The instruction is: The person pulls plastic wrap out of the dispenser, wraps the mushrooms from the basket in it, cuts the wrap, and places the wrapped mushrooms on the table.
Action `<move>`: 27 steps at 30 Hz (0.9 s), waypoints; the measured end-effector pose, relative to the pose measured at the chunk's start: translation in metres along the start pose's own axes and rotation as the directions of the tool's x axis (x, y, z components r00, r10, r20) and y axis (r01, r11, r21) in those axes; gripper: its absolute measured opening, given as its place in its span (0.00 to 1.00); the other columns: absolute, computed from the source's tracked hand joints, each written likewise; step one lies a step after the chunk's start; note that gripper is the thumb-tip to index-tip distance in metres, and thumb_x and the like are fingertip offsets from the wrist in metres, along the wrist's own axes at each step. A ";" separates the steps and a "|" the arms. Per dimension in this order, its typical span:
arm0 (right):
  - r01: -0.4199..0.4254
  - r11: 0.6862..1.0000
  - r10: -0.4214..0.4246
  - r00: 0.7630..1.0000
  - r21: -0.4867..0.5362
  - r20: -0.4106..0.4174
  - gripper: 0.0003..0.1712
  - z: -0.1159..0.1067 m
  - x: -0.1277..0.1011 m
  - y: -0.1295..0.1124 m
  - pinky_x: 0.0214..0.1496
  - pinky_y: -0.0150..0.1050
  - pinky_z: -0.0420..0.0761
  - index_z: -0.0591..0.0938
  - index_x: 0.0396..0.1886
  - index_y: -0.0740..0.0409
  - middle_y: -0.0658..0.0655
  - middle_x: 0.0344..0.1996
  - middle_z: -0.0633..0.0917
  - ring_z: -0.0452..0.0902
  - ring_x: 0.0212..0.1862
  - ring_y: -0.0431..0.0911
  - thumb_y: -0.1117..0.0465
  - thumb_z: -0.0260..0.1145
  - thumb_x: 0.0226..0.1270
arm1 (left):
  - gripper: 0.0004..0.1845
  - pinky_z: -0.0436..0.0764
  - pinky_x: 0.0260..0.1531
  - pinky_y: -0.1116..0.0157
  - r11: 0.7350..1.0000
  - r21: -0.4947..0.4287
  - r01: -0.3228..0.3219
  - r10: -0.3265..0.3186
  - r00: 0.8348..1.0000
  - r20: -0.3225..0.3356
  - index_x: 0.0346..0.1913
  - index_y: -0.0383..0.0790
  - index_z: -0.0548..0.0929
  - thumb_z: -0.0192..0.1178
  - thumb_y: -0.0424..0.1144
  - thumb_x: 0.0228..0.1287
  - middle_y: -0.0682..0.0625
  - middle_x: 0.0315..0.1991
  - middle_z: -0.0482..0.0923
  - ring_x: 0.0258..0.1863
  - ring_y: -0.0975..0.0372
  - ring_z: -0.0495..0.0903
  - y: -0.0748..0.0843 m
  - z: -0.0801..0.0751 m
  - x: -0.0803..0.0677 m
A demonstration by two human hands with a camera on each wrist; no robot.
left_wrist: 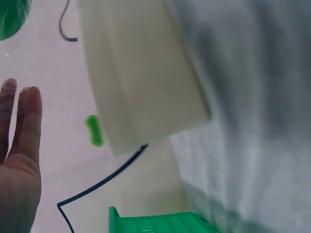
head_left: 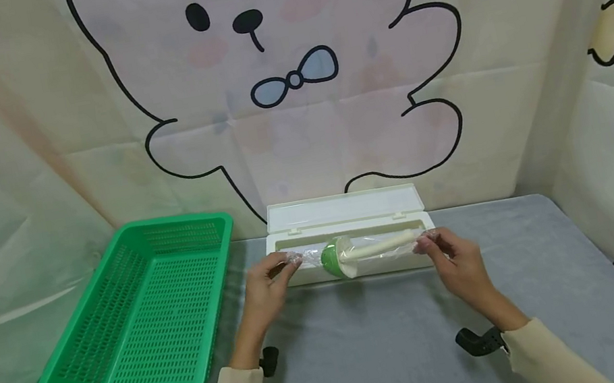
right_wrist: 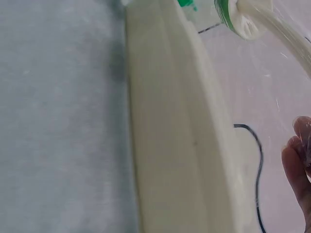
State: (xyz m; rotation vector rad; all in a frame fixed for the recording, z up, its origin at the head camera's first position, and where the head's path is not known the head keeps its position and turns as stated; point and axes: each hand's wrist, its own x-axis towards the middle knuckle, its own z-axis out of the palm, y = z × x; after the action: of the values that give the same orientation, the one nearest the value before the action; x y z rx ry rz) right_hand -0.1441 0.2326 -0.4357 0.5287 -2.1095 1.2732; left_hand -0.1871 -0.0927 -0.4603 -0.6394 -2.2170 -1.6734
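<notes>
1. A long white box [head_left: 355,255] with its lid [head_left: 343,207] swung open toward the wall is seen at the back of the grey desk [head_left: 371,344]; every place below is given relative to this box.
2. A sheet of clear film [head_left: 366,248] is stretched along the front of the box, at the level of its open top.
3. A green-and-white mushroom-shaped toy [head_left: 349,254] is wrapped in the film, with its green cap near the middle of the box and its pale stem pointing toward the box's right end.
4. The left end of the film is pinched by the left hand [head_left: 267,286], just in front of the box's left end, with fingers curled around the film.
5. The right end of the film is pinched by the right hand [head_left: 456,259], just in front of the box's right end, with fingers likewise closed on it.
6. A green perforated basket [head_left: 143,309] is placed on the desk to the left of the box, close beside it but not touching.
7. A curtain printed with a cartoon bear [head_left: 286,72] is hung behind the box.
8. In the wrist views the box's pale front wall is shown close up, with fingertips blurred behind the film.
</notes>
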 end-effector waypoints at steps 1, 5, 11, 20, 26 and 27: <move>0.002 1.000 -0.002 1.000 0.002 -0.007 0.08 0.000 0.004 -0.002 0.46 0.23 0.80 0.80 0.32 0.75 0.64 0.27 0.86 0.85 0.34 0.47 0.88 0.62 0.60 | 0.05 0.85 0.47 0.57 1.000 -0.020 0.024 -0.024 0.999 -0.025 0.42 0.32 0.89 0.67 0.28 0.66 0.42 0.39 0.87 0.42 0.50 0.87 0.003 -0.001 0.003; 0.007 1.000 -0.006 1.000 0.012 -0.025 0.08 -0.002 0.019 -0.006 0.49 0.24 0.79 0.80 0.31 0.76 0.63 0.28 0.86 0.85 0.36 0.46 0.87 0.62 0.61 | 0.07 0.86 0.44 0.60 0.994 -0.039 0.102 -0.105 0.988 -0.109 0.44 0.31 0.90 0.66 0.31 0.68 0.41 0.42 0.88 0.43 0.51 0.87 0.011 0.000 0.018; 0.001 1.000 -0.002 0.999 -0.020 -0.050 0.05 -0.004 0.038 -0.011 0.49 0.23 0.78 0.81 0.32 0.76 0.65 0.28 0.86 0.85 0.38 0.41 0.84 0.61 0.65 | 0.09 0.84 0.48 0.58 0.989 -0.090 0.115 -0.130 0.974 -0.184 0.45 0.32 0.90 0.66 0.34 0.69 0.41 0.45 0.88 0.47 0.52 0.86 0.017 0.005 0.036; 0.017 0.999 -0.021 0.994 -0.038 -0.111 0.04 -0.002 0.055 -0.012 0.47 0.23 0.73 0.83 0.36 0.75 0.69 0.27 0.86 0.81 0.40 0.29 0.80 0.62 0.68 | 0.09 0.84 0.47 0.66 0.991 -0.119 0.066 -0.093 0.967 -0.238 0.46 0.28 0.89 0.65 0.31 0.70 0.38 0.44 0.88 0.47 0.50 0.86 0.027 0.007 0.048; -0.002 0.998 -0.005 0.990 -0.055 -0.142 0.05 -0.003 0.060 0.009 0.40 0.23 0.72 0.84 0.36 0.73 0.67 0.26 0.87 0.80 0.35 0.28 0.80 0.63 0.68 | 0.09 0.84 0.46 0.67 0.993 -0.117 0.028 -0.057 0.966 -0.252 0.45 0.26 0.88 0.64 0.30 0.70 0.37 0.42 0.87 0.45 0.50 0.87 0.035 0.004 0.052; -0.004 0.998 -0.004 0.989 -0.055 -0.146 0.05 -0.004 0.061 0.011 0.39 0.23 0.72 0.84 0.36 0.73 0.67 0.26 0.87 0.80 0.35 0.28 0.80 0.63 0.68 | 0.08 0.84 0.45 0.67 0.992 -0.121 0.024 -0.055 0.965 -0.255 0.45 0.26 0.88 0.64 0.30 0.70 0.37 0.42 0.87 0.44 0.49 0.87 0.037 0.004 0.053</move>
State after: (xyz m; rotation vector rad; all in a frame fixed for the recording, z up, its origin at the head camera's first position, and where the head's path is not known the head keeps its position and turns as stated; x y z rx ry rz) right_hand -0.1941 0.2391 -0.3999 0.3987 -2.0165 1.2124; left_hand -0.2139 -0.0713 -0.4052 -0.3801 -1.9732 -1.8034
